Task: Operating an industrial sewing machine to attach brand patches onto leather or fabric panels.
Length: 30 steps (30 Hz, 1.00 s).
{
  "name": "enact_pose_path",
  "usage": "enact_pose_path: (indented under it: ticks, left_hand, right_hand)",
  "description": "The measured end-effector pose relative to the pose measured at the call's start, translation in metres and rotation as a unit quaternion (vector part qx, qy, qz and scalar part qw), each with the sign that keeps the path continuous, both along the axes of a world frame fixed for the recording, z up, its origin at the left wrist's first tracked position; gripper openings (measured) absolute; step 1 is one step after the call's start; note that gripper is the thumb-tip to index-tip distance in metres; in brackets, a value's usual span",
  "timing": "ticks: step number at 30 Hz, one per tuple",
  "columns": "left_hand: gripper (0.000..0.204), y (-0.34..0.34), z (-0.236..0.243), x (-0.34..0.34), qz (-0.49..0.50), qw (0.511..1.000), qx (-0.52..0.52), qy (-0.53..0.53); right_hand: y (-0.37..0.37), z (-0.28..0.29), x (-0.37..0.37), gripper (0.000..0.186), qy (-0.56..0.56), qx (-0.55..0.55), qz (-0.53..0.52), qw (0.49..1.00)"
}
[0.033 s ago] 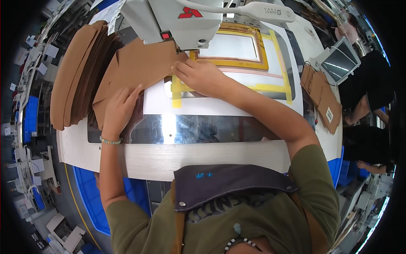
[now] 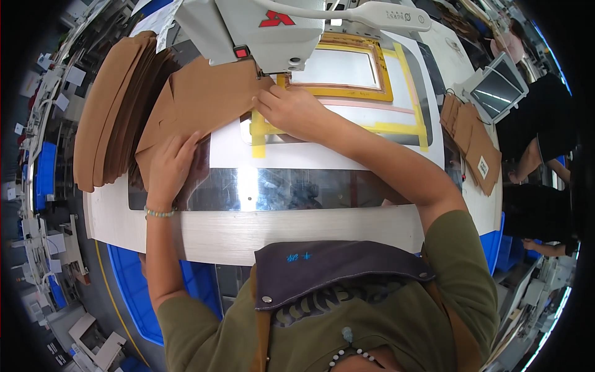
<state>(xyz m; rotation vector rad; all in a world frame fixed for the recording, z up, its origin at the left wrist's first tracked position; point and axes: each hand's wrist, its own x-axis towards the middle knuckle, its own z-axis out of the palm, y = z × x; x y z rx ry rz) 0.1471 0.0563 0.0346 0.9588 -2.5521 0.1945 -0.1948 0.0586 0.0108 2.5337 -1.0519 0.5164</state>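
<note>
A brown fabric piece [image 2: 204, 93] lies on the machine bed, its right corner under the head of a white sewing machine [image 2: 260, 31]. My right hand [image 2: 291, 111] is at that corner, just below the needle area, its fingers closed on the edge; the fingertips are partly hidden. Flat on the piece's near edge rests my left hand [image 2: 170, 167], fingers stretched out and a beaded bracelet at the wrist. Right of the needle area, a yellow-edged rectangular frame [image 2: 387, 87] lies over a white sheet [image 2: 322, 155] marked with yellow tape.
To the left hangs a thick stack of brown fabric pieces [image 2: 114, 111]. More brown pieces [image 2: 477, 149], one with a white label, lie at the right beside a small screen [image 2: 499, 93]. Blue bins [image 2: 139, 291] stand below the table edge [image 2: 310, 229]. People stand at far right.
My left hand has slid slightly left and toward me along the fabric's edge. My right hand and the fabric look almost unchanged.
</note>
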Motion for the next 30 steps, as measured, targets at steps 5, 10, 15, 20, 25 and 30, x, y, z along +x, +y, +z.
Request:
enact_pose_path:
  ticks: [5, 10, 15, 20, 25, 30]
  left_hand:
    - [0.019, 0.02, -0.019, 0.083, 0.12, 0.993, -0.009, -0.008]
    - [0.03, 0.02, -0.02, 0.11, 0.194, 0.979, 0.065, 0.006]
    - [0.046, 0.013, -0.019, 0.111, 0.212, 0.973, 0.085, 0.04]
    - [0.027, 0.013, -0.003, 0.102, 0.221, 0.975, 0.036, -0.012]
    - [0.006, 0.005, -0.012, 0.102, 0.177, 0.984, 0.001, 0.004]
    - [0.018, -0.022, -0.01, 0.052, 0.081, 0.997, -0.003, -0.014]
  right_hand:
    - [-0.009, -0.005, 0.011, 0.02, 0.009, -0.002, -0.009, 1.0]
    - [0.001, -0.007, 0.018, 0.013, -0.006, -0.06, -0.005, 0.998]
    - [0.002, -0.006, 0.005, 0.014, -0.015, -0.059, -0.015, 0.998]
    - [0.012, -0.001, -0.014, 0.012, -0.013, -0.099, -0.01, 0.995]
    - [0.016, 0.002, -0.028, 0.012, 0.003, -0.088, -0.017, 0.996]
    - [0.036, 0.015, -0.079, 0.009, -0.045, -0.068, -0.006, 0.997]
